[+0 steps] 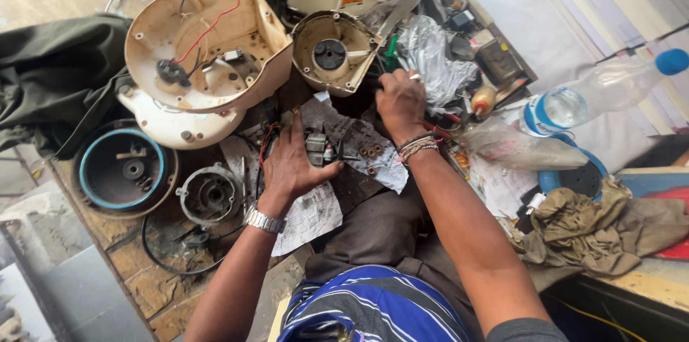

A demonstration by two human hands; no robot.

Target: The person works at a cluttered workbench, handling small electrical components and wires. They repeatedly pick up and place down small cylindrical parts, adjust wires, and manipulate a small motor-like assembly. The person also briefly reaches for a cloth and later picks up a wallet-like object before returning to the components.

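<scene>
On newspaper [373, 162]: one small motor part [316, 148] under spread left hand [291, 166], four brass bushings [371, 150] beside; right hand [400, 101] clenched near beige housing [330, 55], contents unclear.

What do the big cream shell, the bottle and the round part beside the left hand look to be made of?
The cream shell looks like moulded plastic, matt and grimy, with thin walls and screw posts inside. The bottle seems clear plastic, see-through with a blue cap. The round part by the left hand looks like cast metal, dull grey, though grime leaves that open.
</scene>
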